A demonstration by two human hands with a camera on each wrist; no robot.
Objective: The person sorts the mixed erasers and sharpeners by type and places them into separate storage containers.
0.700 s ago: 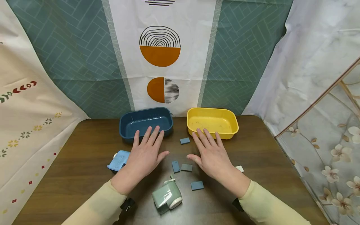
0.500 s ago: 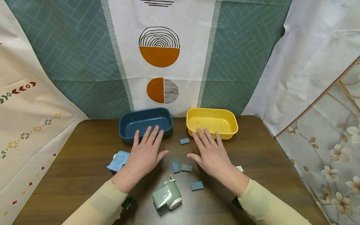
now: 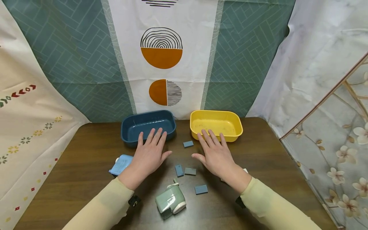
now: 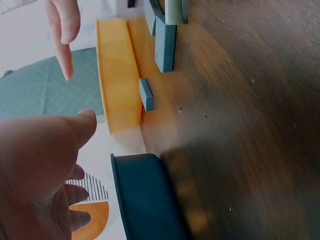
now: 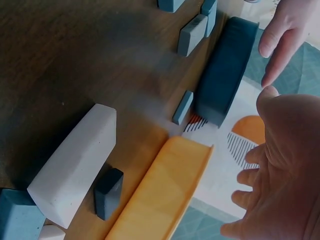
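Observation:
My left hand [image 3: 149,154] is held over the table with its fingers spread, the fingertips overlapping the front of the dark blue bin [image 3: 132,139]. On the other side, my right hand [image 3: 217,156] has its fingers spread too, its tips at the front rim of the yellow bin [image 3: 235,138]. Neither hand holds anything. Between them lie small blue-grey blocks [image 3: 179,170] and a grey one [image 3: 190,171]. A white block [image 5: 75,165] and a dark block [image 5: 109,192] show beneath my right hand in the right wrist view; the head view mostly hides them.
Near the front middle sits a glossy green object [image 3: 171,200] with a cream round part. Another blue-grey block [image 3: 201,189] lies right of it. A light blue object [image 3: 122,163] is partly covered by my left wrist. Patterned cloth [image 3: 172,57] hangs behind the table.
Both hands stay spread in nearly the same place. My right forearm has shifted slightly left, and the head view has drifted a little.

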